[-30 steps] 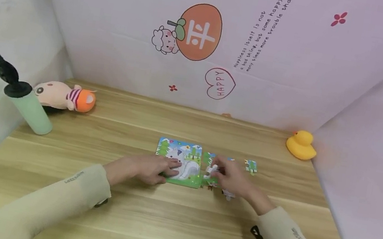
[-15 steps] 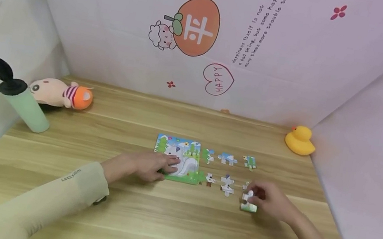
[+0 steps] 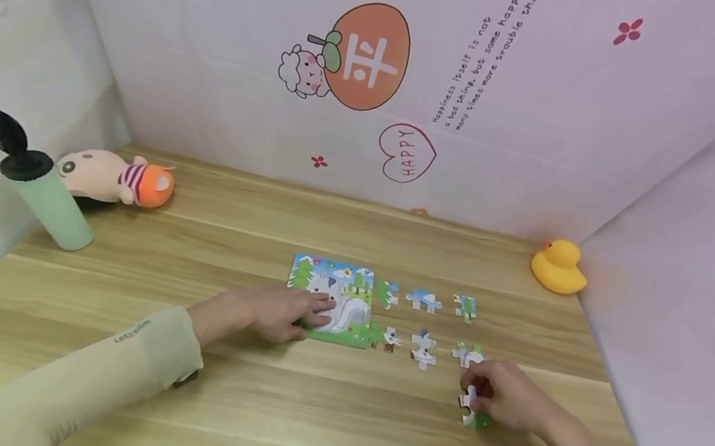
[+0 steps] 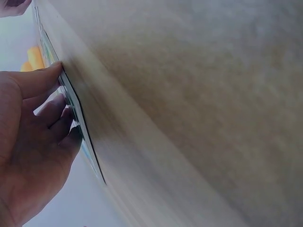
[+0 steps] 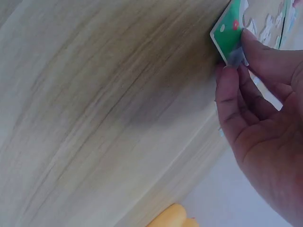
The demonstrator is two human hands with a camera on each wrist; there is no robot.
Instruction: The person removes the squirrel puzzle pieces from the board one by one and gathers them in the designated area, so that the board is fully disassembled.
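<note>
My left hand (image 3: 283,314) rests on a square picture board (image 3: 352,323) printed with a grey squirrel, fingers spread over its left part. In the left wrist view the thumb of the left hand (image 4: 35,127) touches the board's edge. To the right, my right hand (image 3: 509,394) pinches a jigsaw puzzle piece (image 3: 467,406) between thumb and fingers. This piece (image 5: 227,35) shows green with a red flower and a straight border in the right wrist view. Just behind that hand lies a puzzle piece (image 3: 464,355), partly covered by the fingers.
Several puzzle pieces lie in two rows right of the board, among them a blue one (image 3: 424,301) and a grey one (image 3: 424,349). A yellow rubber duck (image 3: 559,267) sits at the back right. At the left stand a green pump (image 3: 54,210) and a plush toy (image 3: 105,175).
The right hand has moved right, from the pieces beside the board to the near end of the rows, with the puzzle piece pinched. My left hand has stayed on the board.
</note>
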